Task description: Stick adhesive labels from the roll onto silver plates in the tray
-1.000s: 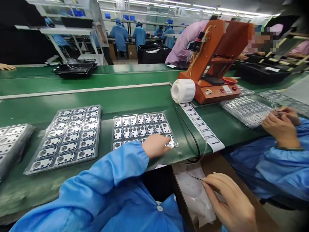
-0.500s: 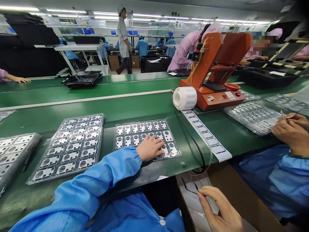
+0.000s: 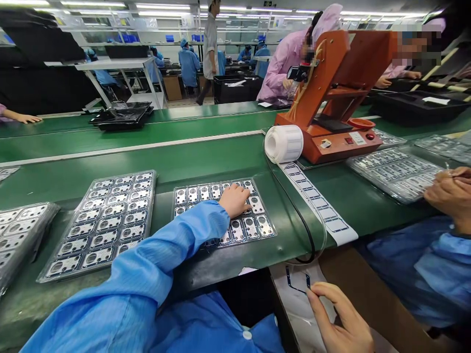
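No readable text, label on orange machine [image 3: 356, 138] too small, backing strip [image 3: 316, 203] shows outlines only

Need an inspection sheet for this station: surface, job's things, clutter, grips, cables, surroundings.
Surface: green bench, long, with a pale strip along it.
Job's things: middle tray of small metal plates under the left hand; a thin dark frame-shaped piece at the right hand's fingertips.
Clutter: second tray to the left, another stack at the far left; white label roll with its strip trailing over the edge; orange machine.
Grips: left hand flat on the plates; right hand pinching the frame-shaped piece.
Cables: black cable curving off the bench edge.
Surroundings: co-worker's hands over a tray on the right; other workers behind.
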`<control>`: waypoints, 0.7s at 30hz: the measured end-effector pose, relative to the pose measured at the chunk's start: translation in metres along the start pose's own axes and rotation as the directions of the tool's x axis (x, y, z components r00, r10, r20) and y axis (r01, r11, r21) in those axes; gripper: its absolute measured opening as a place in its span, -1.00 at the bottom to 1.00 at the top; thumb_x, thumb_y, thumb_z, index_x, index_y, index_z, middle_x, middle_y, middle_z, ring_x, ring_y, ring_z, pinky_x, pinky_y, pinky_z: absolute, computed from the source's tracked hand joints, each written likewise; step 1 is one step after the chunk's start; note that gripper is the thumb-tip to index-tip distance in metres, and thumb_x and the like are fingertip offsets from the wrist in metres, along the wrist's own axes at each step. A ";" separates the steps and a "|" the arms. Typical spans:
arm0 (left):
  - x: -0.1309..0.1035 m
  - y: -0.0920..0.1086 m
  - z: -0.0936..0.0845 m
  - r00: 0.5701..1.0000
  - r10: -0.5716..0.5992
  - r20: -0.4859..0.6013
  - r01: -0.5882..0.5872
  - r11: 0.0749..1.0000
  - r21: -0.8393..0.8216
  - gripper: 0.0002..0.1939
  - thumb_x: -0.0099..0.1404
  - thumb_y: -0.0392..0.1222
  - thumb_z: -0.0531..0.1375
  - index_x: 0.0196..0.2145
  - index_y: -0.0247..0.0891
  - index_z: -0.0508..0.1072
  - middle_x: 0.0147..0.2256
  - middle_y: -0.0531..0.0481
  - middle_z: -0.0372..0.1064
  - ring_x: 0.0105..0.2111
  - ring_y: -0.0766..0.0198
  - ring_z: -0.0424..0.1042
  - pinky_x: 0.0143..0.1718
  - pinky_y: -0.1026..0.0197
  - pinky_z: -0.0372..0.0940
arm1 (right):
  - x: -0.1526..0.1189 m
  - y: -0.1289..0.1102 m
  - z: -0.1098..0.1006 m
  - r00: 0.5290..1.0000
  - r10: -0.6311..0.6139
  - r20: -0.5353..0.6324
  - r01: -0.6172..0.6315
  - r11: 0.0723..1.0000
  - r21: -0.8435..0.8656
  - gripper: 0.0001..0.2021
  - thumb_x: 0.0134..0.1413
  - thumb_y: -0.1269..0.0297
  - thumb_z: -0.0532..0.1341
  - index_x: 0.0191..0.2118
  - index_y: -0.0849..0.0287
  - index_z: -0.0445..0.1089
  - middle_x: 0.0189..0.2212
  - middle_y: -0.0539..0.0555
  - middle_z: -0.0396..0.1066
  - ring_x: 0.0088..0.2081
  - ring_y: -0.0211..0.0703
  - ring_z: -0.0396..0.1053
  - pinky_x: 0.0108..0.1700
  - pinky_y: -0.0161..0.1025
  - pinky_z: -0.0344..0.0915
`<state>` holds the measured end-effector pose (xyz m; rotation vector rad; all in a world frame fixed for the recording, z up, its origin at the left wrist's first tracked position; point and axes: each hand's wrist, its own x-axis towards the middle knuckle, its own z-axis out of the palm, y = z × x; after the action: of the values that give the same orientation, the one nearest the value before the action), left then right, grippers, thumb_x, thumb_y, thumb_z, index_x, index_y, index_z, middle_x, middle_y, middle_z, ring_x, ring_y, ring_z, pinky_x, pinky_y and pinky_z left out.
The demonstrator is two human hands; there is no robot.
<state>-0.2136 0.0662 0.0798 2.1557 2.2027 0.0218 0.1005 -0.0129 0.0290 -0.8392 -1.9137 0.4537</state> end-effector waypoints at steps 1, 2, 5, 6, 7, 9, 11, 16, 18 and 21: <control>0.001 0.001 0.002 1.000 -0.019 -0.007 0.019 1.000 -0.005 -0.57 0.33 0.09 0.20 -0.03 -0.30 0.43 -0.02 -0.22 0.44 0.04 -0.07 0.30 0.00 -0.02 0.23 | 0.000 0.000 0.000 1.000 -0.012 -0.005 0.012 1.000 0.005 -0.98 0.21 0.34 0.26 -0.28 0.11 0.43 -0.38 0.02 0.47 -0.33 -0.22 0.47 -0.18 -0.33 0.42; 0.002 0.001 0.004 0.999 -0.032 -0.012 0.032 0.999 -0.011 -0.54 0.30 0.13 0.22 -0.04 -0.30 0.42 -0.02 -0.23 0.43 0.03 -0.08 0.30 0.00 -0.03 0.23 | 0.000 0.001 0.000 1.000 -0.023 -0.008 0.023 1.000 0.007 -0.98 0.21 0.35 0.26 -0.28 0.11 0.43 -0.38 0.02 0.47 -0.34 -0.21 0.47 -0.19 -0.32 0.43; 0.002 0.000 0.005 0.999 -0.039 -0.019 0.038 0.999 -0.032 -0.52 0.30 0.17 0.21 -0.03 -0.27 0.41 -0.02 -0.19 0.42 0.04 -0.05 0.29 0.01 0.00 0.23 | 0.002 0.003 0.001 1.000 -0.007 0.017 0.007 1.000 -0.002 -0.97 0.21 0.36 0.26 -0.28 0.11 0.43 -0.38 0.03 0.48 -0.34 -0.20 0.48 -0.21 -0.31 0.44; 0.002 0.000 0.005 0.999 -0.038 -0.021 0.037 0.999 -0.039 -0.53 0.32 0.17 0.18 -0.02 -0.26 0.40 -0.02 -0.17 0.41 0.04 -0.03 0.29 0.02 0.01 0.22 | 0.003 0.004 0.001 1.000 -0.004 0.025 0.004 1.000 -0.005 -0.97 0.21 0.36 0.25 -0.28 0.12 0.43 -0.38 0.03 0.48 -0.35 -0.20 0.48 -0.22 -0.31 0.44; 0.003 0.000 0.005 0.999 -0.037 -0.023 0.036 0.998 -0.045 -0.54 0.35 0.17 0.16 0.00 -0.25 0.39 -0.01 -0.16 0.41 0.05 -0.01 0.29 0.03 0.02 0.22 | 0.004 0.004 0.002 1.000 -0.008 0.028 0.008 1.000 -0.007 -0.97 0.21 0.36 0.25 -0.29 0.12 0.43 -0.38 0.03 0.48 -0.35 -0.21 0.49 -0.22 -0.32 0.44; 0.005 0.002 0.005 0.999 -0.040 -0.023 0.039 0.998 -0.051 -0.55 0.37 0.16 0.13 0.01 -0.24 0.38 0.00 -0.15 0.40 0.07 0.00 0.27 0.05 0.03 0.21 | 0.007 0.004 0.005 0.999 -0.044 0.024 0.044 0.999 -0.008 -0.96 0.21 0.37 0.25 -0.29 0.12 0.43 -0.39 0.02 0.48 -0.36 -0.22 0.49 -0.23 -0.34 0.44; 0.009 0.004 0.007 0.999 -0.050 -0.018 0.049 0.997 -0.052 -0.54 0.35 0.16 0.15 -0.01 -0.25 0.39 0.01 -0.17 0.39 0.09 -0.03 0.26 0.06 0.02 0.21 | 0.010 0.003 0.007 0.996 -0.078 0.031 0.078 0.997 -0.008 -0.96 0.21 0.38 0.24 -0.29 0.13 0.42 -0.40 0.02 0.48 -0.37 -0.23 0.49 -0.24 -0.34 0.44; 0.015 0.011 0.012 0.996 -0.093 0.012 0.094 0.993 -0.076 -0.46 0.27 0.20 0.22 0.01 -0.27 0.38 0.03 -0.23 0.37 0.09 -0.08 0.28 0.04 -0.03 0.26 | 0.016 -0.002 0.009 0.991 -0.115 0.061 0.115 0.993 0.005 -0.95 0.20 0.41 0.23 -0.28 0.13 0.41 -0.41 0.03 0.48 -0.40 -0.20 0.50 -0.31 -0.32 0.46; 0.016 0.012 0.012 0.995 -0.094 0.028 0.096 0.991 -0.092 -0.46 0.27 0.17 0.24 0.02 -0.28 0.38 0.03 -0.24 0.36 0.09 -0.08 0.29 0.04 -0.03 0.27 | 0.018 -0.003 0.008 0.989 -0.134 0.061 0.134 0.991 0.003 -0.94 0.19 0.43 0.24 -0.26 0.13 0.42 -0.41 0.03 0.48 -0.39 -0.19 0.50 -0.29 -0.31 0.47; 0.018 0.012 0.010 0.995 -0.089 0.051 0.094 0.989 -0.115 -0.49 0.26 0.13 0.27 0.02 -0.29 0.39 0.05 -0.25 0.35 0.11 -0.09 0.28 0.06 -0.05 0.26 | 0.021 -0.005 0.007 0.984 -0.169 0.065 0.170 0.985 -0.013 -0.90 0.18 0.47 0.25 -0.23 0.13 0.42 -0.39 0.04 0.49 -0.36 -0.18 0.51 -0.27 -0.28 0.48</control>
<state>-0.2014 0.0841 0.0695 1.9728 2.2131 0.0943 0.0861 -0.0012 0.0416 -0.6734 -2.0313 0.3639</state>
